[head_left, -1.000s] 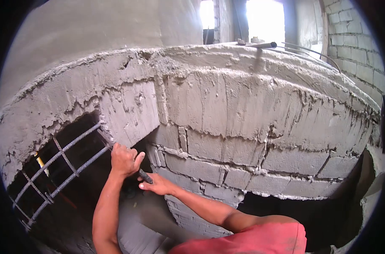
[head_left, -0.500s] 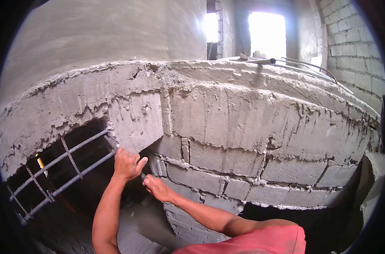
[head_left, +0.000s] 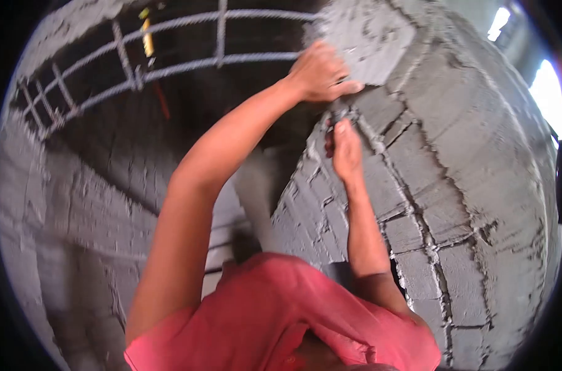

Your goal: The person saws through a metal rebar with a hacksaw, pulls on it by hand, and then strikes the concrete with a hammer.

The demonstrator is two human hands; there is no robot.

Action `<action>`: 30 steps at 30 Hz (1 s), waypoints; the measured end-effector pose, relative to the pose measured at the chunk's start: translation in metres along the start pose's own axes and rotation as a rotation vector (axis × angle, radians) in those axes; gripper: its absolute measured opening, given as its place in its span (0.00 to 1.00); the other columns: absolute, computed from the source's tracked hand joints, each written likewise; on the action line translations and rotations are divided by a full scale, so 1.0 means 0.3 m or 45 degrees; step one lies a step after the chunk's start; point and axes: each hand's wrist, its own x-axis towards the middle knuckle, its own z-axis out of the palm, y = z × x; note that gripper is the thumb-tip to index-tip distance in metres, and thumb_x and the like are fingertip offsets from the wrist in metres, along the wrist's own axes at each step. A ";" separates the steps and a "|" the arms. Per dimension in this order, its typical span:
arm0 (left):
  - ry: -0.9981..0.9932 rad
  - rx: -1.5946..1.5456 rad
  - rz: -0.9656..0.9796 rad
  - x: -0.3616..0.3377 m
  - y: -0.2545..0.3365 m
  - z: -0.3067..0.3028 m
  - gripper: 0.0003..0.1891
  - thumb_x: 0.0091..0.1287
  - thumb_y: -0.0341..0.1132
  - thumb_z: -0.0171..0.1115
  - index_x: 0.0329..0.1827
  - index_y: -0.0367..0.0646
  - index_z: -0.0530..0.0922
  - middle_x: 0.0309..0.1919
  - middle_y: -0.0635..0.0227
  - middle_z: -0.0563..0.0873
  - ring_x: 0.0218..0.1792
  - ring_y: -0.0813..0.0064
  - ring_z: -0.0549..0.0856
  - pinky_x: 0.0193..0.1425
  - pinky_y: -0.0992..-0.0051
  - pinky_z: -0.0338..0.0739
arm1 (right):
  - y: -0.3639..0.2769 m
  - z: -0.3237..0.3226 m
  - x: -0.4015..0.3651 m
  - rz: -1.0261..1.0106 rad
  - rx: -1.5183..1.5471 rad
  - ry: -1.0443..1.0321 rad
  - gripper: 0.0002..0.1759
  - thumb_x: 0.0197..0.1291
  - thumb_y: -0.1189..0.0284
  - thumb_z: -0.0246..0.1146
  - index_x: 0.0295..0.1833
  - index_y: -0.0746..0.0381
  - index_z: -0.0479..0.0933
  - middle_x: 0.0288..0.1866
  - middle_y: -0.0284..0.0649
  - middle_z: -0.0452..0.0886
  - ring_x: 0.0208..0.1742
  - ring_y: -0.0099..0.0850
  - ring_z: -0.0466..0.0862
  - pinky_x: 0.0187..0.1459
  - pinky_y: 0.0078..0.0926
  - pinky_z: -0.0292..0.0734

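Note:
My left hand (head_left: 323, 73) is closed, its fingers curled and the thumb pointing right, at the lower edge of a plastered concrete block (head_left: 370, 40). What lies inside those fingers is hidden. Just below, my right hand (head_left: 347, 148) grips a dark handle (head_left: 337, 115) pointing up beside the thumb. The rest of that tool cannot be made out. Both hands are in front of the corner of a concrete block wall (head_left: 411, 204). Steel reinforcing bars (head_left: 256, 59) end right by my left hand.
A dark opening (head_left: 188, 117) lies behind the bars, with a yellow object (head_left: 147, 37) hanging in it. Rough mortar joints run along the wall at right. Grey blockwork (head_left: 95, 198) stands at lower left, and a bright window opening (head_left: 548, 99) shows at far right.
My view has tipped down and turned, so the hands appear higher and further right, and my red shirt fills the bottom. Both hands stay near the same corner, the right still gripping the dark handle.

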 end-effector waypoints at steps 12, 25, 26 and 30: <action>0.254 -0.047 0.051 -0.064 0.142 0.092 0.12 0.49 0.46 0.62 0.14 0.54 0.72 0.13 0.68 0.76 0.20 0.62 0.77 0.34 0.59 0.71 | -0.034 -0.048 -0.195 0.003 -0.463 -0.036 0.21 0.82 0.59 0.48 0.41 0.65 0.73 0.28 0.50 0.74 0.29 0.50 0.73 0.35 0.47 0.68; 0.401 -0.295 -0.038 -0.102 0.324 0.146 0.15 0.48 0.43 0.64 0.15 0.53 0.66 0.16 0.72 0.66 0.19 0.66 0.68 0.30 0.62 0.61 | 0.029 -0.154 -0.349 0.114 -0.392 -0.058 0.18 0.80 0.60 0.53 0.45 0.67 0.71 0.21 0.46 0.69 0.21 0.41 0.70 0.27 0.42 0.67; 0.382 -0.314 -0.098 -0.084 0.328 0.141 0.15 0.48 0.42 0.64 0.14 0.52 0.66 0.15 0.72 0.67 0.19 0.65 0.68 0.30 0.62 0.61 | 0.017 -0.158 -0.332 0.164 -0.269 -0.048 0.18 0.80 0.61 0.54 0.46 0.67 0.72 0.22 0.48 0.70 0.21 0.45 0.71 0.28 0.43 0.67; 0.253 -0.288 -0.110 -0.069 0.314 0.102 0.15 0.48 0.41 0.65 0.14 0.52 0.66 0.15 0.71 0.68 0.19 0.65 0.68 0.32 0.63 0.62 | 0.012 -0.139 -0.321 0.083 -0.299 -0.020 0.18 0.78 0.61 0.57 0.47 0.67 0.73 0.23 0.51 0.72 0.23 0.53 0.75 0.29 0.46 0.68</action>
